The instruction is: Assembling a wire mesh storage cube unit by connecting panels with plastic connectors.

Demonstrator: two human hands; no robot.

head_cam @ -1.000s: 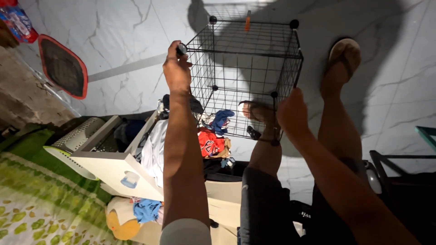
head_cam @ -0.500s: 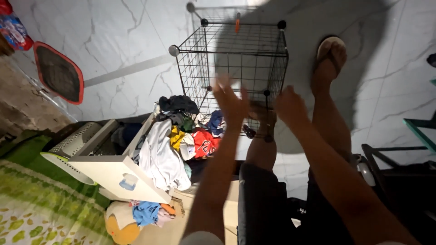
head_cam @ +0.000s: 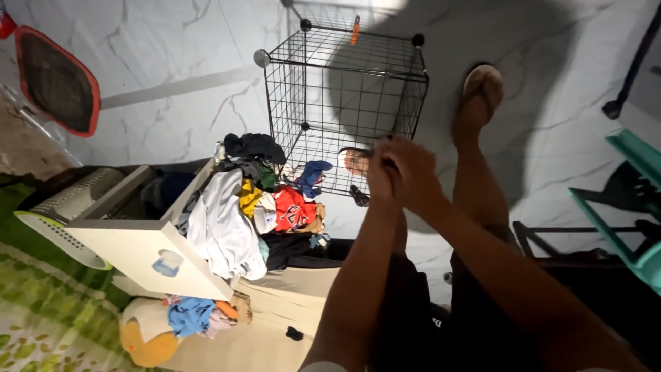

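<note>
Both hands together near the wire cage (head_cam: 344, 110): left hand (head_cam: 380, 172) pressed against right hand (head_cam: 412, 176), fingers closed, grip on anything not visible. Cage upright on the floor (head_cam: 172, 55), beside the clothes (head_cam: 255, 207).

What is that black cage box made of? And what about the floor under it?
The cage box looks like thin metal wire, coated matte black: you can see straight through its grid, and round connectors join the corners. The floor looks like polished marble or marble-look tile: white with grey veins, slightly glossy, with a straight joint line. Which of the two cannot be told.
</note>
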